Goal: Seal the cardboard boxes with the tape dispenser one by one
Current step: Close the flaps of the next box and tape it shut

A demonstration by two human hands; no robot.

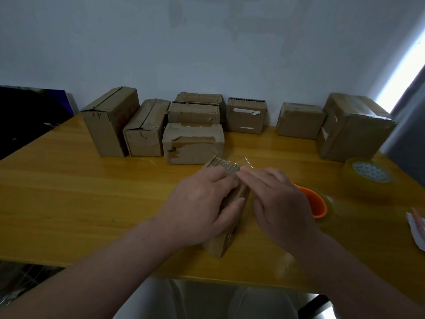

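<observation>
Since the left hand is wrapped round the small box standing near the front middle of the table, fingers curled over the top and thumb on the near side, the box looks steady enough, so the job now is really just smoothing. The right hand has its fingers stretched fairly flat across the top, pressing on the clear tape, and a loose end of it sticks up past the far edge. I'd rub from the middle out toward that end, fold it down the far side and press hard at the corner so it doesn't lift. Hard to say how much of the seam is covered, because both hands hide most of the top and the fingertips are blurry. No proper dispenser that I can see, just a roll with an orange core half hidden behind the right hand and a bigger roll further right. Whether the boxes at the back are sealed, I mostly can't tell. A scrap of paper is cut off at the right edge.
</observation>
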